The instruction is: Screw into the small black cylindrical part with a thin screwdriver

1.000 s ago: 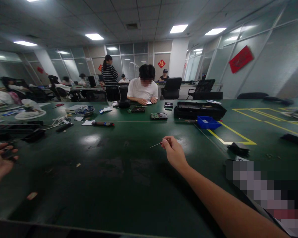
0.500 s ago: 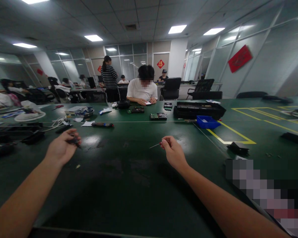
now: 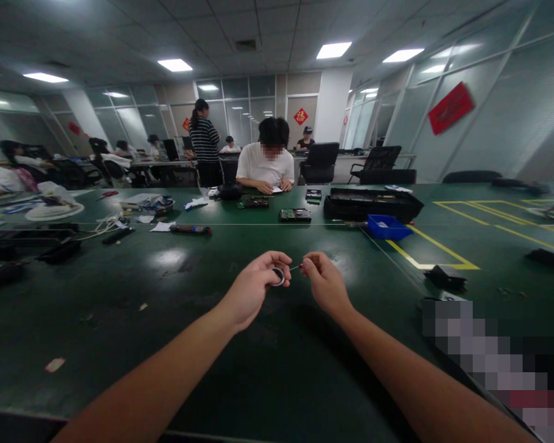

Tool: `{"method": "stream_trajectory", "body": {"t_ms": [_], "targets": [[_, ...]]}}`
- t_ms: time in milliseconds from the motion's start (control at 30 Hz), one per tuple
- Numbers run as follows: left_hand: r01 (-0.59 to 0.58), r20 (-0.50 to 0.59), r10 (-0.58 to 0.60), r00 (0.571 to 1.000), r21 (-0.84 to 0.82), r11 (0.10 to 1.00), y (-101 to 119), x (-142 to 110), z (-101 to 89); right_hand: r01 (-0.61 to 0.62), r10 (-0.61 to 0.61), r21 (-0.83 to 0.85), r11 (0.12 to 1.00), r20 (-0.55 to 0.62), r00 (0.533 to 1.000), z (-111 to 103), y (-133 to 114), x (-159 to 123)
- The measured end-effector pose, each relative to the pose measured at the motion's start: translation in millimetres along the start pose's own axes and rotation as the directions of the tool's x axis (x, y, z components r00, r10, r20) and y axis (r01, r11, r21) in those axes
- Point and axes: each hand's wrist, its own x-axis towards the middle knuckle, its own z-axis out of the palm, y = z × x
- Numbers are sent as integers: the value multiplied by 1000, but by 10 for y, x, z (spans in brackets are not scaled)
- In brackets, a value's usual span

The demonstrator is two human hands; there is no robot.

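Observation:
My left hand (image 3: 253, 286) is closed around a small round piece with a silver rim (image 3: 278, 277) and a dark middle; its kind is unclear. Close beside it, my right hand (image 3: 325, 280) pinches a slim screwdriver-like tool (image 3: 295, 267), with a thin metal shaft and a red part at the fingertips. That shaft points left toward the round piece. Whether the tip touches it cannot be made out. Both hands are above the dark green tabletop (image 3: 240, 387), and most of the tool's handle is hidden by my fingers.
Circuit-board drives (image 3: 295, 215) lie ahead, near a black tray (image 3: 372, 205) and a blue bin (image 3: 388, 227). A marker-like tool (image 3: 190, 229) lies to the left, with cables (image 3: 105, 229) beyond. Across the table sits a person (image 3: 265, 163). A black bracket (image 3: 445, 277) lies at right.
My left hand has swung from the left side to the middle, bringing its piece up beside the tool's shaft. My right hand has stayed nearly still.

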Motion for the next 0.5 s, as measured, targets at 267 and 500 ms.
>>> {"method": "stream_trajectory", "body": {"t_ms": [267, 500], "targets": [[-127, 167, 21, 986, 656, 744, -491, 59, -259, -21, 22, -33, 999, 32, 999, 8, -22, 0], [-171, 107, 139, 985, 748, 641, -578, 200, -554, -22, 37, -162, 987, 88, 995, -30, -100, 0]]}}
